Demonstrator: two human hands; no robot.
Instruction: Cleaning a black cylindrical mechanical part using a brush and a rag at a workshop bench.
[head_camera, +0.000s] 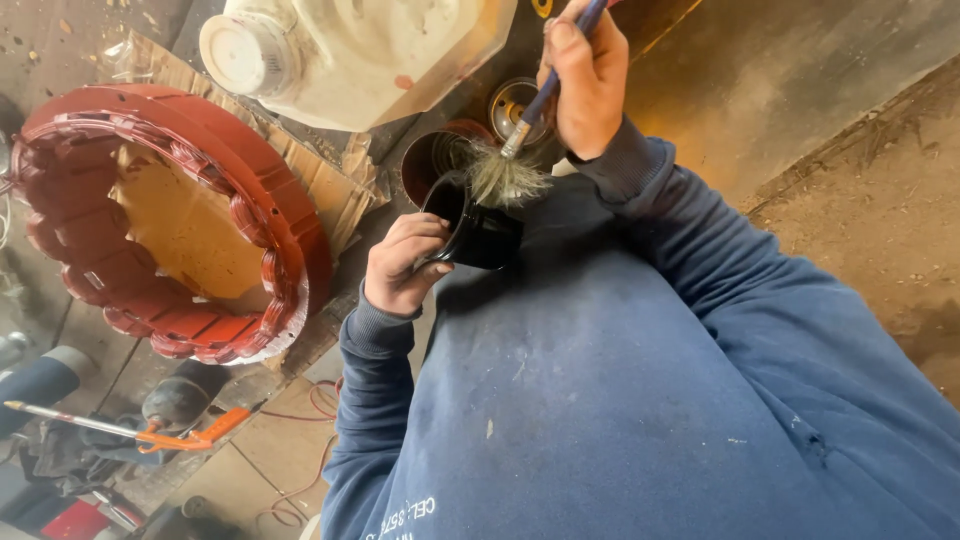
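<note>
**Head view: brush poised over a black cup, red winding ring alongside**

Head camera looks down over a blue sweatshirt at two bare hands. The left hand (402, 268) is wrapped around a small glossy black cup (478, 225), fingers curled firmly on its near wall, the mouth tipped toward ten o'clock. The right hand (588, 78) is closed in a pinch on the blue handle of a brush (510, 160), whose frayed pale bristles rest just at the cup's rim, at one o'clock from the left hand.

Beyond the cup, at twelve o'clock, stands a dark round tin (432, 158), and just right of it a smaller round metal part (512, 103). A large white plastic jug (350, 50) with a capped neck lies at eleven o'clock. At nine o'clock a red ring-shaped motor winding (250, 195) sits on cardboard (335, 190). An orange-handled tool (160, 435) lies at seven o'clock.

Risks, as a judgement: the cup is held tilted, so whatever liquid it carries could run over the lip onto the sleeve or the lap if the wrist rolls further. The splayed bristles could flick drops onto the sweatshirt. The tin stands close to the working elbow path and could be knocked.

Count: one cup, one brush, one tin, one jug, one red ring, one orange-handled tool, two hands.
</note>
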